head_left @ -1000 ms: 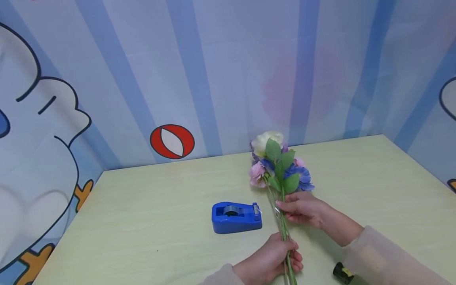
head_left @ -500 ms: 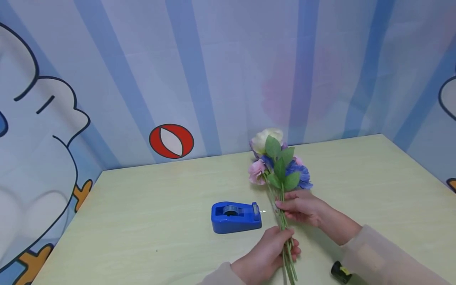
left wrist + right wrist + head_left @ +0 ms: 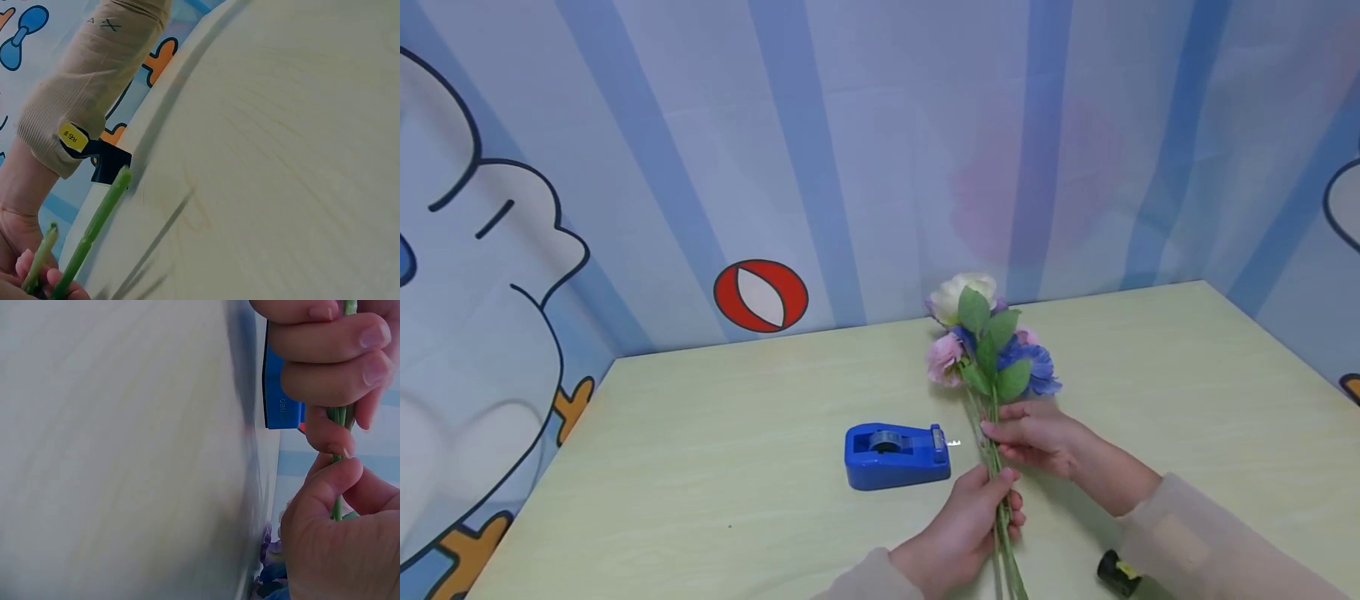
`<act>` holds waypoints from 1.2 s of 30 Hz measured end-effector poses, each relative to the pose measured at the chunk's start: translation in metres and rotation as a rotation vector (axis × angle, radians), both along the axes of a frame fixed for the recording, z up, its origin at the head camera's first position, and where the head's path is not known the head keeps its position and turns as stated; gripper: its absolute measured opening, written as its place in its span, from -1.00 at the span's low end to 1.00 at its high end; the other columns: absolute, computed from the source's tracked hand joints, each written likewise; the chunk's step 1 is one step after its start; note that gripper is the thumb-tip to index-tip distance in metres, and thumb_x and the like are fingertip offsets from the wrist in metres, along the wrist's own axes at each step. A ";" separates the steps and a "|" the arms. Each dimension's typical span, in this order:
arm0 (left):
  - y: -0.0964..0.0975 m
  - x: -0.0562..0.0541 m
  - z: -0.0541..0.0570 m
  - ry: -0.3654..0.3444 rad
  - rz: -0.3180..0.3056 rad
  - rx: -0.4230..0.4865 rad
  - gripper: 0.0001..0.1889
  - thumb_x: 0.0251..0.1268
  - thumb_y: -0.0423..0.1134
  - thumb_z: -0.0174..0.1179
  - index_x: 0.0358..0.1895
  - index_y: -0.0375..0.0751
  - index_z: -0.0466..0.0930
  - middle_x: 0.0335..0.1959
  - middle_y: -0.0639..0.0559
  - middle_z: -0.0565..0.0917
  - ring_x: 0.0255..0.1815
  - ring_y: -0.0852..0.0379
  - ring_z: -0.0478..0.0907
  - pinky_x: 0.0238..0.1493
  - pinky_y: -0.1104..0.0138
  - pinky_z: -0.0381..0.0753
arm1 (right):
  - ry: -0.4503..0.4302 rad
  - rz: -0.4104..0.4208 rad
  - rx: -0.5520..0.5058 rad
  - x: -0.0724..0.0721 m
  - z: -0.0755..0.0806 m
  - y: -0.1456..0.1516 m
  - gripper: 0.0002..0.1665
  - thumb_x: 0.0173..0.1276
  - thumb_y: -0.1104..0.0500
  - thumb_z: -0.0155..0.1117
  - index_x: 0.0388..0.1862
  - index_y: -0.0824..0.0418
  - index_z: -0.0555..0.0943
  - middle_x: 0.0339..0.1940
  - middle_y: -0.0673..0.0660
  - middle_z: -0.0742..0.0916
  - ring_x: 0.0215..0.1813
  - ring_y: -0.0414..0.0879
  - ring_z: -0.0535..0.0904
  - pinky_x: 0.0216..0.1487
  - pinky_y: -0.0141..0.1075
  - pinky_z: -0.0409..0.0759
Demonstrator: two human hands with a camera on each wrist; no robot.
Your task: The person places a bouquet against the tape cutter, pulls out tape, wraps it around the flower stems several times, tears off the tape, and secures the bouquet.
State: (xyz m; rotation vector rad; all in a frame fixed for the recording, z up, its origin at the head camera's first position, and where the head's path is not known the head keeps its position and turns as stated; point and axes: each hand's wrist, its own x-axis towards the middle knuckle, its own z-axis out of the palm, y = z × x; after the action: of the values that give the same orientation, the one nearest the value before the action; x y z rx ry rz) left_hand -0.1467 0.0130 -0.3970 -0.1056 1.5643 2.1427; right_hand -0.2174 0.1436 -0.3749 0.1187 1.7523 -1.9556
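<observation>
A bunch of flowers [image 3: 988,350] with white, pink and blue-purple blooms and green leaves leans toward the back of the table in the head view. My right hand [image 3: 1037,437] pinches its green stems [image 3: 994,458] just under the leaves. Lower down, my left hand [image 3: 966,525] grips the same stems, fingers curled round them. Cut stem ends [image 3: 94,231] stick out past the left hand in the left wrist view. In the right wrist view the left-hand fingers [image 3: 337,350] sit directly beside the right hand [image 3: 350,531] on the stems.
A blue tape dispenser [image 3: 897,457] stands left of the stems, a short strip of clear tape poking from its cutter. A small black device with a yellow label [image 3: 1118,573] sits by the right sleeve. A printed cloth wall [image 3: 887,167] borders the pale table [image 3: 737,433].
My left hand has slid a little up the stems, closer to the right hand. The right hand keeps its place, and the blooms have shifted only slightly.
</observation>
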 end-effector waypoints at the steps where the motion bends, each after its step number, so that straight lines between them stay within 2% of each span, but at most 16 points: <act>1: 0.000 0.000 0.000 0.003 0.011 0.000 -0.85 0.44 -0.27 -0.09 -0.15 -0.28 0.43 -0.57 0.11 0.36 -0.57 0.28 0.31 -0.54 0.51 0.34 | 0.000 -0.002 -0.004 0.000 0.000 0.000 -0.91 0.34 0.35 0.13 -0.38 0.26 0.46 -0.61 -0.01 0.54 -0.61 -0.31 0.50 -0.50 -0.54 0.51; 7: -0.001 0.000 -0.002 0.000 0.061 0.002 -0.76 0.42 -0.23 -0.04 -0.06 -0.33 0.48 -0.60 0.14 0.36 -0.60 0.31 0.29 -0.59 0.54 0.31 | 0.001 -0.004 -0.022 -0.001 0.001 0.001 -0.86 0.35 0.37 0.09 -0.41 0.23 0.52 -0.62 -0.01 0.57 -0.60 -0.30 0.52 -0.48 -0.53 0.53; 14: -0.005 0.002 -0.002 0.005 0.038 0.004 -0.78 0.37 -0.27 0.05 -0.07 -0.35 0.50 -0.58 0.13 0.41 -0.61 0.32 0.39 -0.55 0.54 0.37 | 0.004 0.010 -0.029 0.000 0.000 0.003 -0.85 0.34 0.39 0.08 -0.41 0.23 0.53 -0.65 -0.02 0.57 -0.62 -0.31 0.51 -0.51 -0.54 0.51; 21: -0.008 0.003 -0.002 -0.033 0.015 -0.062 -0.79 0.32 -0.29 0.11 -0.04 -0.27 0.54 -0.65 0.14 0.47 -0.65 0.33 0.42 -0.56 0.51 0.43 | -0.017 0.022 -0.025 0.001 0.002 0.002 -0.87 0.34 0.38 0.09 -0.37 0.22 0.54 -0.67 -0.04 0.56 -0.62 -0.31 0.49 -0.51 -0.54 0.50; 24: -0.008 0.003 -0.002 -0.026 0.012 -0.095 -0.78 0.29 -0.30 0.14 -0.04 -0.27 0.55 -0.62 0.14 0.45 -0.65 0.32 0.45 -0.55 0.49 0.45 | -0.021 0.029 -0.023 0.002 0.003 0.003 -0.87 0.35 0.37 0.09 -0.36 0.21 0.54 -0.66 -0.03 0.56 -0.62 -0.31 0.49 -0.50 -0.54 0.51; 29: -0.006 0.005 -0.003 0.009 0.043 -0.156 -0.79 0.23 -0.40 0.16 -0.07 -0.30 0.58 -0.57 0.09 0.46 -0.69 0.29 0.45 -0.56 0.48 0.50 | -0.018 0.034 -0.012 0.003 0.003 0.002 -0.88 0.35 0.37 0.09 -0.37 0.21 0.52 -0.67 -0.03 0.55 -0.62 -0.31 0.50 -0.50 -0.53 0.52; 36: -0.005 0.004 -0.002 0.014 0.054 -0.183 -0.82 0.19 -0.47 0.14 -0.14 -0.33 0.56 -0.57 0.04 0.52 -0.69 0.30 0.45 -0.52 0.44 0.55 | -0.018 0.003 0.029 0.002 0.001 0.000 -0.91 0.30 0.31 0.19 -0.42 0.22 0.54 -0.73 -0.05 0.57 -0.68 -0.32 0.49 -0.56 -0.53 0.51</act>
State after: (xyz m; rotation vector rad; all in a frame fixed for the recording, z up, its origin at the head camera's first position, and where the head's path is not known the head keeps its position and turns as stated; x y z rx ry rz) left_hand -0.1424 0.0085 -0.3990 -0.1954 1.7823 2.0407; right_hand -0.2153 0.1439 -0.3736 0.1422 1.7685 -1.9219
